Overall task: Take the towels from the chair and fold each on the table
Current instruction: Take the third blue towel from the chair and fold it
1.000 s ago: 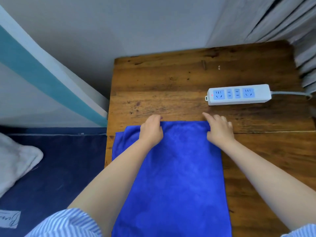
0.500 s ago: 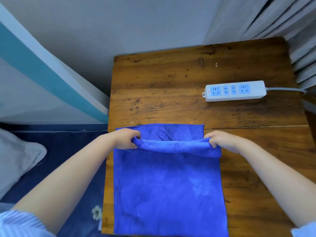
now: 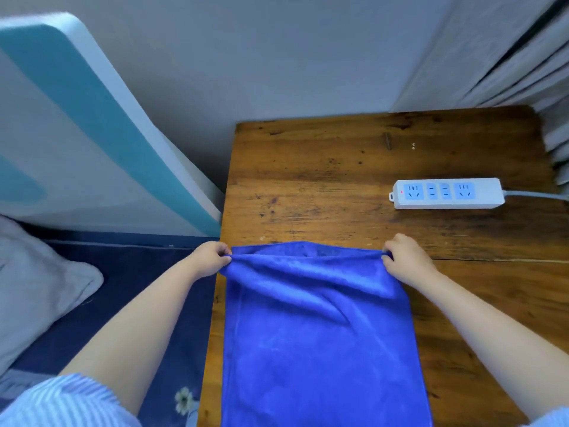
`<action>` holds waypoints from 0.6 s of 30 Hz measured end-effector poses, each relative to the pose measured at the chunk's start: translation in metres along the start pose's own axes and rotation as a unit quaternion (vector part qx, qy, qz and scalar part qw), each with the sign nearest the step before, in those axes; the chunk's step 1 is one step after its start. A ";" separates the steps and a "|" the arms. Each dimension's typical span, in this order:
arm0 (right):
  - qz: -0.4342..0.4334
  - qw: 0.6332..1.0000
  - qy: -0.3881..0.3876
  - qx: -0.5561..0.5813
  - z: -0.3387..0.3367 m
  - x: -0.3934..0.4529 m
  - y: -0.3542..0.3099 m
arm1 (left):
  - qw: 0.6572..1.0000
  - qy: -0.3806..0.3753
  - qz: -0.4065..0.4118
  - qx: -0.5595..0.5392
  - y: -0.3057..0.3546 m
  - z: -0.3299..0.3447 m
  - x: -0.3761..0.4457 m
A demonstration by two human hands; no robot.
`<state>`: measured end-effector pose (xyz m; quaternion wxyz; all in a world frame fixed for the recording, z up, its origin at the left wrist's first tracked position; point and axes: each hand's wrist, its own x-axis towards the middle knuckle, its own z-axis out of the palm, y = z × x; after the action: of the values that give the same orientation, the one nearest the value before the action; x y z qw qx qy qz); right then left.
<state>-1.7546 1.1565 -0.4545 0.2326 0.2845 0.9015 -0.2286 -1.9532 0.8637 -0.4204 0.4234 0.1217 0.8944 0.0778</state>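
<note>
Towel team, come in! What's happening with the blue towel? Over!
Left hand and right hand each pinch a far corner of the blue towel, lifted off the table. Power strip lies beyond, apart from the towel.

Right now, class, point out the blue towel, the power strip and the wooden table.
blue towel (image 3: 320,343): head view, flat middle of the cloth.
power strip (image 3: 448,194): head view, its white top face.
wooden table (image 3: 308,167): head view, bare far boards.

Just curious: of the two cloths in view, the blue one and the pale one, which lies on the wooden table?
The bright blue towel; both hands pinch its far corners. The pale grey-white cloth lies off the table, on dark blue fabric at left.
</note>
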 end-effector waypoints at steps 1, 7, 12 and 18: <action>0.003 1.000 0.013 -0.016 0.002 -0.001 -0.001 | 1.000 0.018 -0.005 0.012 0.001 0.001 0.005; 0.017 0.997 0.029 -0.063 0.014 -0.003 -0.008 | 0.989 0.106 -0.004 0.108 0.016 0.009 0.024; 0.043 0.998 0.034 -0.030 0.020 0.001 -0.009 | 0.974 0.087 0.038 0.205 0.021 0.021 0.031; 0.021 0.996 0.025 -0.080 0.015 -0.002 -0.020 | 0.946 0.082 0.105 0.294 0.008 0.027 0.032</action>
<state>-1.7607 1.1328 -0.4600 0.2364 0.2899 0.9162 -0.1435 -1.9505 0.8815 -0.4586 0.2832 0.3272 0.8914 -0.1348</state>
